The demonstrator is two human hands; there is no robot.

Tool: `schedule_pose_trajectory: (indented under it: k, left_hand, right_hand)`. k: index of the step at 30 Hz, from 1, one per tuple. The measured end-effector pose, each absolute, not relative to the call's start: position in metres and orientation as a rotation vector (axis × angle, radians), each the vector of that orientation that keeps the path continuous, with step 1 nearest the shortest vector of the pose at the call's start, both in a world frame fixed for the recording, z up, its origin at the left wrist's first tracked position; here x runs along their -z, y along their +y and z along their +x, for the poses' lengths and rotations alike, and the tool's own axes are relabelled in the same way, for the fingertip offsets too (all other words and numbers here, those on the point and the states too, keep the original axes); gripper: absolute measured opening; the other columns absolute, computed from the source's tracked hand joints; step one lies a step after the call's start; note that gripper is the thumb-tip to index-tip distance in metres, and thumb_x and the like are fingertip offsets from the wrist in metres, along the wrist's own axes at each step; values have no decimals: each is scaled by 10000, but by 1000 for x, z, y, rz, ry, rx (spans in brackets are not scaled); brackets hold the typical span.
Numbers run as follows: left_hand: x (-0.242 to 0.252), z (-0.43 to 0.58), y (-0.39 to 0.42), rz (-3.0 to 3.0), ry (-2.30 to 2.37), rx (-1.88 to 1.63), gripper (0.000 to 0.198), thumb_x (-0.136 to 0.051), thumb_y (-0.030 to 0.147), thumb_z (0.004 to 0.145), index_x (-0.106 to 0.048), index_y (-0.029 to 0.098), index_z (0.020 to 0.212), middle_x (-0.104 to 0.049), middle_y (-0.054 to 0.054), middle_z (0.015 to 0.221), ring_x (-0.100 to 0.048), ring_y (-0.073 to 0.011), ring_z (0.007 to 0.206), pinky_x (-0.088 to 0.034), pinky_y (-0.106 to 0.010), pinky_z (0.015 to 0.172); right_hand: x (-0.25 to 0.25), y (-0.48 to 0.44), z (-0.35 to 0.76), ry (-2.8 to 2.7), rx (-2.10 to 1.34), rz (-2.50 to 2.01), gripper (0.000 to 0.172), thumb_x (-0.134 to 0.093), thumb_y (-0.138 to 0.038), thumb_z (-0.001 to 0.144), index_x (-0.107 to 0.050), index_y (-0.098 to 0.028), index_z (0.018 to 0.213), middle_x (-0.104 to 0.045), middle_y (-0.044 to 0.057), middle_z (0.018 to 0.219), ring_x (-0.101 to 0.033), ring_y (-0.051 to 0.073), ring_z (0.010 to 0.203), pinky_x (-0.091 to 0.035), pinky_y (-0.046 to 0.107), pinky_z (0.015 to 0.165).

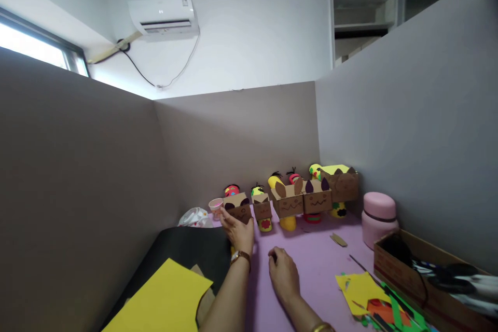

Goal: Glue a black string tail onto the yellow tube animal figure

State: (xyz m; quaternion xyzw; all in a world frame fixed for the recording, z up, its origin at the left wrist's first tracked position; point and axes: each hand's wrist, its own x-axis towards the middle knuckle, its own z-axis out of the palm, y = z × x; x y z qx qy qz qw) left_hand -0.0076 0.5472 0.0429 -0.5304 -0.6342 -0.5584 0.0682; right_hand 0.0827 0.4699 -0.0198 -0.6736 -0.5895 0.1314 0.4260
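Note:
My left hand (238, 232), with a wristwatch, reaches to the leftmost cardboard animal box (238, 211). Its fingers and thumb spread across the front of that box and cover part of its drawn face. Behind the box shows a red decorated roll (232, 190). My right hand (285, 274) is near the purple tabletop (322, 264), its fingers curled in and nothing visible in them. Right of the left hand stand a small eared box (262, 209), a larger box with brown ears (288, 205) and one with dark ears (318, 201), each by coloured rolls.
Another animal box (344, 185) stands at the back right. A pink paper cup (216, 208) and plastic bag (195, 217) are back left. Yellow paper (163, 301) overlies black sheets (187, 246). At right are a pink jar (378, 220), a tool carton (412, 282) and paper scraps (361, 290).

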Motion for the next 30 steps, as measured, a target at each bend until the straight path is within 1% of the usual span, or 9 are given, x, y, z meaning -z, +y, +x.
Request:
schedule_pose_trajectory:
  k: [5,9,11,14,18,23,25,30]
  left_hand:
    - [-51,0,547,-1507,-1942,1690,1023,-702,334,634,-85,17,1386,-214,-332,1395,-204,-413,1321,-247,-539,1042]
    - [-57,1,551,-1485,-1968,1717,1016,-700,293,623,-89,-19,1372,-290,-347,1328,-278,-423,1276,-284,-541,1014]
    - [-57,-1,551,-1492,-1961,1730,1029,-695,285,621,-61,-14,1374,-313,-333,1314,-289,-412,1272,-269,-534,1026]
    - [-55,-4,549,-1527,-1932,1743,1040,-683,302,635,-20,13,1383,-295,-321,1334,-264,-404,1291,-243,-524,1044]
    - [-53,-7,549,-1610,-1899,1744,1050,-688,312,635,2,77,1390,-273,-295,1372,-224,-385,1321,-265,-523,1036]
    - [-52,-12,553,-1692,-1913,1704,1045,-686,327,634,-33,16,1386,-284,-325,1349,-218,-414,1319,-271,-524,1032]
    - [-51,-13,553,-1720,-1908,1688,1050,-685,337,638,-25,12,1387,-275,-329,1356,-215,-407,1324,-265,-520,1039]
    - [-47,-17,551,-1767,-1903,1680,1078,-686,372,642,4,12,1386,-217,-333,1397,-154,-387,1351,-223,-505,1070]
  right_hand:
    - [20,471,83,-1469,-332,-1686,223,-437,-83,807,-627,-198,820,-688,50,856,-645,186,792,-397,240,677]
    - [18,470,83,-1467,-337,-1685,223,-440,-80,803,-630,-194,821,-689,52,857,-647,179,801,-400,230,687]
    - [17,469,83,-1465,-340,-1685,228,-436,-83,803,-633,-195,823,-691,51,858,-647,176,798,-402,228,685]
    - [15,468,84,-1463,-347,-1688,237,-431,-80,800,-634,-201,822,-694,48,859,-648,172,802,-404,224,686]
    - [15,469,84,-1465,-360,-1698,222,-440,-83,809,-630,-196,828,-690,52,872,-642,172,813,-411,236,699]
    - [15,469,84,-1471,-378,-1695,199,-449,-85,826,-627,-173,843,-682,48,885,-627,165,814,-428,265,720]
    - [15,469,84,-1469,-382,-1693,189,-454,-84,831,-625,-162,853,-677,48,896,-621,164,824,-433,278,734]
    - [14,467,83,-1473,-384,-1687,183,-461,-67,830,-621,-151,853,-670,40,899,-615,159,829,-443,291,741]
